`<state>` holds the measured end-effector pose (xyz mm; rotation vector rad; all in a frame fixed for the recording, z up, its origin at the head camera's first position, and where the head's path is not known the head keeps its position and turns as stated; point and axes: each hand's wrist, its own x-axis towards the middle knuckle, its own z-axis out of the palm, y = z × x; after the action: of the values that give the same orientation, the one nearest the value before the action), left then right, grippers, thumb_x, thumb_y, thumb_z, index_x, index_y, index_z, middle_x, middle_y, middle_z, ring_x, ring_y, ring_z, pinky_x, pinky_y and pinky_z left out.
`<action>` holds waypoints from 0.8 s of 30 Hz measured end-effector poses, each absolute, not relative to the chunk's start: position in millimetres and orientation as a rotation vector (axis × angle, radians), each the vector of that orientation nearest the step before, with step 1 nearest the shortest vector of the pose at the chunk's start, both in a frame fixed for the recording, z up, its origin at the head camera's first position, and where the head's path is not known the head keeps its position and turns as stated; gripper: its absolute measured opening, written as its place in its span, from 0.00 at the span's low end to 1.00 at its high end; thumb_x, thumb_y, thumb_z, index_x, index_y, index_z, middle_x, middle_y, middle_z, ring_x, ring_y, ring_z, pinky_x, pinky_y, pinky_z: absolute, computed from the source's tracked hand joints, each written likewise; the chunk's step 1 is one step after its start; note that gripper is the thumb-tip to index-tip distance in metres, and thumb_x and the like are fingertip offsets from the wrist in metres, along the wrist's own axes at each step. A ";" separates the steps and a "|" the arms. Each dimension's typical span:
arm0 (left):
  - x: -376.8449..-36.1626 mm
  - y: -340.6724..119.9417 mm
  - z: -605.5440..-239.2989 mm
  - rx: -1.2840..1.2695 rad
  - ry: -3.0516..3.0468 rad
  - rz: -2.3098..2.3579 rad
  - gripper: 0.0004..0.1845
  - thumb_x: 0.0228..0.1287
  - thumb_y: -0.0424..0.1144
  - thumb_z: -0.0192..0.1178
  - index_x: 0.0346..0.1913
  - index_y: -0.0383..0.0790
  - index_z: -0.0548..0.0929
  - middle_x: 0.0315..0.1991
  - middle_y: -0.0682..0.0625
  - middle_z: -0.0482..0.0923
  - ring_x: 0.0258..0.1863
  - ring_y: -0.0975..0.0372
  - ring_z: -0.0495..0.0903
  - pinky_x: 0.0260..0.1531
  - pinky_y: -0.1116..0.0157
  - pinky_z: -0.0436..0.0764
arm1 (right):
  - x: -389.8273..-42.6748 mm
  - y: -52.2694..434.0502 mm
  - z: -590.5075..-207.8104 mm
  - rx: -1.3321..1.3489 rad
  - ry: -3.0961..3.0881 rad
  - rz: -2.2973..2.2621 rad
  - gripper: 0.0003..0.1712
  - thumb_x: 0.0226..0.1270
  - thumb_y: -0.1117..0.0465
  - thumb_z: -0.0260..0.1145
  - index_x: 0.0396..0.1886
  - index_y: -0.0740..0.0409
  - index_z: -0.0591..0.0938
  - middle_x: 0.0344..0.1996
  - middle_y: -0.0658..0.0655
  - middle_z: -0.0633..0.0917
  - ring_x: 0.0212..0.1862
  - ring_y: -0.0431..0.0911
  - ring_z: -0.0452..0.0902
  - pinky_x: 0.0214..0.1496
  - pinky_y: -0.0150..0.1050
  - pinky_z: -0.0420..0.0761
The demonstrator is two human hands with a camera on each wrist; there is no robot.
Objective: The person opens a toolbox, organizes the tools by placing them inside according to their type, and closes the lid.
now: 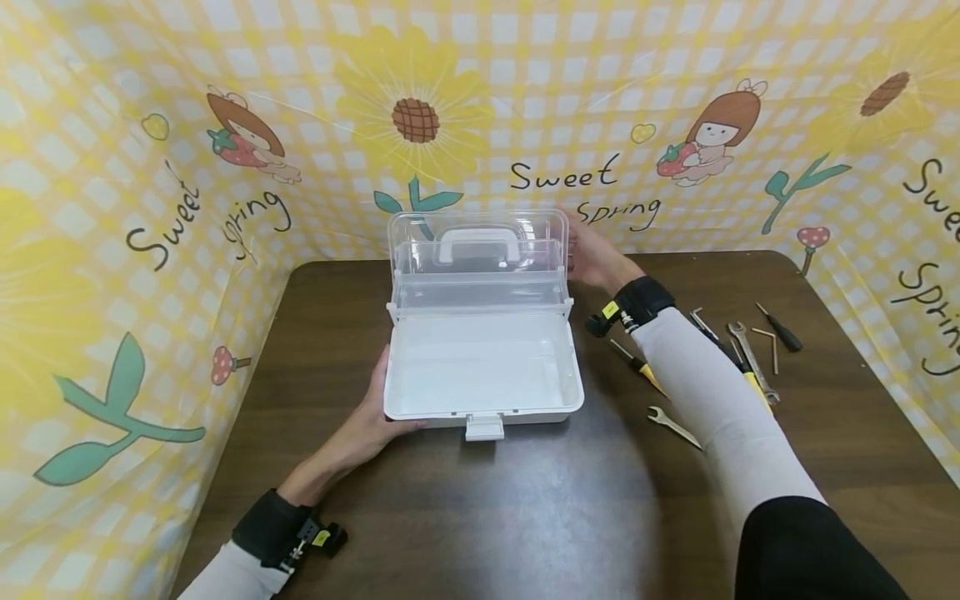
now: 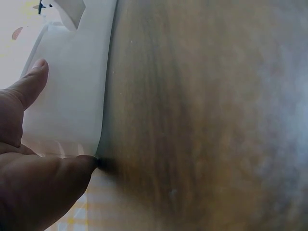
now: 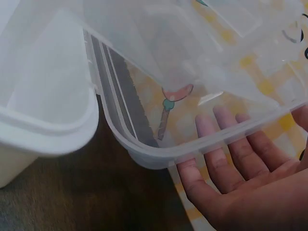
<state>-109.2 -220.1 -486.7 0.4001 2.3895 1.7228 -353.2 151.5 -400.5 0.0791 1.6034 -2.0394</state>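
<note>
Dark wood table [image 1: 525,517]; hands [image 1: 371,421] [image 1: 592,250] steady rectangular plastic toolbox [image 1: 483,367].

One open toolbox [image 1: 483,367], two wrenches [image 1: 673,426], two screwdrivers [image 1: 780,327], two hex keys [image 1: 769,343]

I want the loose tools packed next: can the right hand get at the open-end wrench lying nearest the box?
Probably yes. The right hand only rests open-fingered against the clear lid, and the wrench lies uncovered on the table beside that forearm.

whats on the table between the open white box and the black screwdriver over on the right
In the head view, between the white box and the black screwdriver lie the person's right forearm, a yellow-handled screwdriver, wrenches and hex keys.
</note>
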 end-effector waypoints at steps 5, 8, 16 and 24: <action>-110.2 -219.2 -486.3 0.400 2.377 1.731 0.69 0.64 0.32 0.75 0.85 0.45 0.26 0.87 0.45 0.26 0.84 0.48 0.31 0.76 0.37 0.39 | -355.1 149.9 -408.2 0.161 1.552 -2.035 0.39 0.83 0.34 0.51 0.81 0.51 0.65 0.71 0.59 0.72 0.66 0.54 0.71 0.72 0.54 0.66; -110.5 -219.4 -486.8 0.396 2.378 1.732 0.69 0.64 0.31 0.75 0.85 0.43 0.26 0.87 0.44 0.26 0.84 0.47 0.31 0.76 0.37 0.39 | -357.0 149.3 -413.1 0.213 1.537 -2.028 0.41 0.82 0.33 0.52 0.83 0.50 0.62 0.74 0.60 0.71 0.67 0.54 0.71 0.74 0.55 0.65; -110.7 -219.3 -486.6 0.400 2.370 1.730 0.69 0.65 0.33 0.75 0.85 0.47 0.25 0.87 0.46 0.25 0.84 0.48 0.31 0.76 0.36 0.39 | -357.5 148.1 -423.9 0.301 1.496 -2.064 0.27 0.83 0.40 0.58 0.68 0.52 0.76 0.59 0.56 0.82 0.58 0.51 0.76 0.60 0.49 0.76; -109.9 -219.7 -486.8 0.461 2.359 1.764 0.69 0.65 0.29 0.74 0.85 0.48 0.25 0.87 0.45 0.27 0.83 0.47 0.34 0.75 0.36 0.41 | -357.0 145.8 -434.3 0.330 1.559 -2.028 0.29 0.83 0.37 0.55 0.66 0.53 0.77 0.59 0.57 0.83 0.56 0.51 0.79 0.55 0.47 0.77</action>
<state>-109.9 -219.7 -486.8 0.4606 2.3586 1.7642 -357.0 145.8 -434.3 0.3300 1.5586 -2.0282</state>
